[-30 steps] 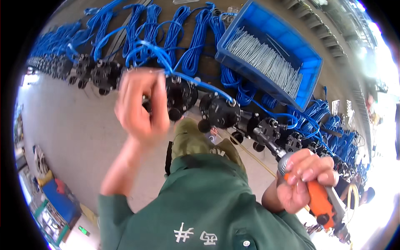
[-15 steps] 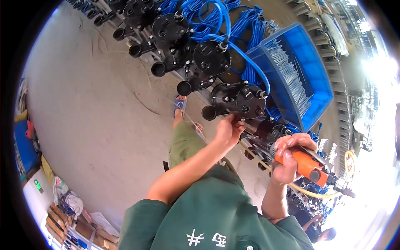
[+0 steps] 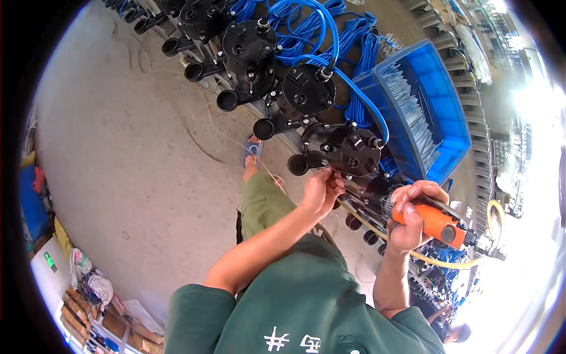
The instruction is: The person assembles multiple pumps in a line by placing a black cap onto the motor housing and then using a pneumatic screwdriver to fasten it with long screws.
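My right hand [image 3: 411, 218] is wrapped round an orange air-powered driver [image 3: 437, 226], whose yellow hose [image 3: 448, 264] joins at its far right end. The driver's front end is close to the black machinery and partly hidden by my fingers. Beside the underside of the nearest black cylindrical pump [image 3: 339, 148], my left hand [image 3: 323, 192] is closed with its fingertips pinched together. What it pinches, if anything, is too small to make out. This pump lies tilted, its round end cap facing right and a blue cable [image 3: 367, 101] leaving the cap.
More black pumps [image 3: 308, 88] stand in a row toward the upper left. Coiled blue cables [image 3: 361, 109] lie behind them. A blue crate [image 3: 454, 127] holds many thin metal rods [image 3: 407, 106]. A thin hose trails over the grey floor [image 3: 135, 165]. Another person [image 3: 454, 333] is at lower right.
The pumps appear slightly lower and farther right in view. Both hands keep nearly the same places; my right hand still holds the driver, and my left stays beside the nearest pump.
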`<action>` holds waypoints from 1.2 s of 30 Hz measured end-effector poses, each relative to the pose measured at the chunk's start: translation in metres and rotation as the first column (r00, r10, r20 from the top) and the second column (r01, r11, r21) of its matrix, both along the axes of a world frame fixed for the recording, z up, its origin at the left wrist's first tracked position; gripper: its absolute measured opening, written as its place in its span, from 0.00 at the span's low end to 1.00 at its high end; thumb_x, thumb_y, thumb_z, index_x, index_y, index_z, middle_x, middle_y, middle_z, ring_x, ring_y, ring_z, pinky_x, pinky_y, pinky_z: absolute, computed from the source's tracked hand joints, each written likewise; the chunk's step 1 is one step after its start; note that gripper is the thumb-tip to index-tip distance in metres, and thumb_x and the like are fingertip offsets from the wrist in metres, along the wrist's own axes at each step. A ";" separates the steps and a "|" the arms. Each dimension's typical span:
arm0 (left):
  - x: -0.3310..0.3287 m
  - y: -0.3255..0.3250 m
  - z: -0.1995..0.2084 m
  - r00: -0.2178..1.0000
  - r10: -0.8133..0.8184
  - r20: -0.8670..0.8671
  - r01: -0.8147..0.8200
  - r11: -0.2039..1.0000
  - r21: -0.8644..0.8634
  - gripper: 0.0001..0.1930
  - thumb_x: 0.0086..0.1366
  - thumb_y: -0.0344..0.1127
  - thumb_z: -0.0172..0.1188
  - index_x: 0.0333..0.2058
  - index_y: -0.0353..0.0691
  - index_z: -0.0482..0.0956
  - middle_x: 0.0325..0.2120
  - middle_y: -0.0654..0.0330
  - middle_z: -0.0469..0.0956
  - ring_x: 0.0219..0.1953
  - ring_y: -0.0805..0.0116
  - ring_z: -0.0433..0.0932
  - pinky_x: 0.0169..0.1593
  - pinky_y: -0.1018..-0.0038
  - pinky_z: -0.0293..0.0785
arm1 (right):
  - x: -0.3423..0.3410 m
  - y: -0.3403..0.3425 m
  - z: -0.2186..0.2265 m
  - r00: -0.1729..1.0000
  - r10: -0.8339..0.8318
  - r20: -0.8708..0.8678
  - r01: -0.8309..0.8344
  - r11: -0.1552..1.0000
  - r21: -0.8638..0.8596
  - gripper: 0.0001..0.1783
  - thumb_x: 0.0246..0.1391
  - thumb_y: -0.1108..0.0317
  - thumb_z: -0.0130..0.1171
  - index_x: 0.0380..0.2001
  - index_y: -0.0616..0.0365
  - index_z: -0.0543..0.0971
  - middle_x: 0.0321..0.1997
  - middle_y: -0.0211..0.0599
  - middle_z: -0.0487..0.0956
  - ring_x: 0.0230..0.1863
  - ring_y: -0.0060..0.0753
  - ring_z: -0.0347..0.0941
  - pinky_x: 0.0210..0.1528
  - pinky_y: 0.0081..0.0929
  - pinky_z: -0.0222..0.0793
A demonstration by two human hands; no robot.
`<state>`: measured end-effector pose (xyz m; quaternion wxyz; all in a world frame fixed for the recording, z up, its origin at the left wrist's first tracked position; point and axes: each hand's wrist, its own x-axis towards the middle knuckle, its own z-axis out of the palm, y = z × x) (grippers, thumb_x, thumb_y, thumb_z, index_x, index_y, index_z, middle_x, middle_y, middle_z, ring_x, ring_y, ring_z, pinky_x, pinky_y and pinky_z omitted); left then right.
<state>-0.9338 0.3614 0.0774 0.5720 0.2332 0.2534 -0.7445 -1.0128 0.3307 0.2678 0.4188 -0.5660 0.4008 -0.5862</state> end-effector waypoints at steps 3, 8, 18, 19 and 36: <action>0.001 0.001 0.010 0.999 0.007 0.033 -0.008 1.000 0.009 0.07 0.72 0.31 0.44 0.36 0.37 0.70 0.29 0.58 0.73 0.29 0.67 0.75 0.32 0.70 0.73 | 0.001 -0.003 -0.003 0.999 0.020 0.044 -0.019 1.000 -0.017 0.19 0.45 0.79 0.55 0.44 0.62 0.69 0.36 0.44 0.73 0.23 0.27 0.70 0.29 0.29 0.72; -0.001 0.003 0.003 1.000 0.001 0.019 -0.001 1.000 -0.004 0.07 0.72 0.31 0.44 0.37 0.37 0.71 0.29 0.58 0.73 0.29 0.66 0.75 0.32 0.70 0.74 | 0.005 -0.009 -0.007 0.995 0.079 0.067 -0.075 0.995 -0.065 0.17 0.47 0.78 0.57 0.42 0.62 0.69 0.35 0.43 0.72 0.24 0.28 0.69 0.30 0.29 0.72; 0.007 -0.001 -0.008 0.995 -0.098 0.024 0.098 0.995 0.006 0.12 0.73 0.34 0.44 0.37 0.31 0.72 0.28 0.53 0.76 0.25 0.64 0.77 0.29 0.69 0.77 | 0.011 -0.021 -0.036 0.963 0.257 0.085 -0.254 0.966 -0.035 0.15 0.48 0.81 0.56 0.41 0.61 0.70 0.33 0.42 0.73 0.26 0.26 0.69 0.31 0.26 0.72; 0.013 0.000 -0.004 0.959 -0.210 0.193 0.213 0.977 0.005 0.11 0.73 0.35 0.45 0.38 0.32 0.72 0.27 0.53 0.76 0.26 0.64 0.77 0.28 0.70 0.76 | 0.010 -0.021 -0.037 0.960 0.271 0.069 -0.269 0.962 -0.040 0.15 0.49 0.81 0.56 0.41 0.61 0.70 0.33 0.41 0.74 0.26 0.26 0.70 0.32 0.26 0.72; 0.027 0.007 -0.004 0.657 -0.368 0.658 0.449 0.892 0.050 0.09 0.70 0.33 0.52 0.45 0.37 0.74 0.31 0.54 0.78 0.27 0.63 0.76 0.32 0.66 0.74 | 0.010 -0.026 -0.034 0.943 0.314 -0.113 -0.320 0.946 -0.041 0.15 0.48 0.80 0.54 0.42 0.63 0.69 0.37 0.44 0.74 0.26 0.25 0.71 0.31 0.25 0.73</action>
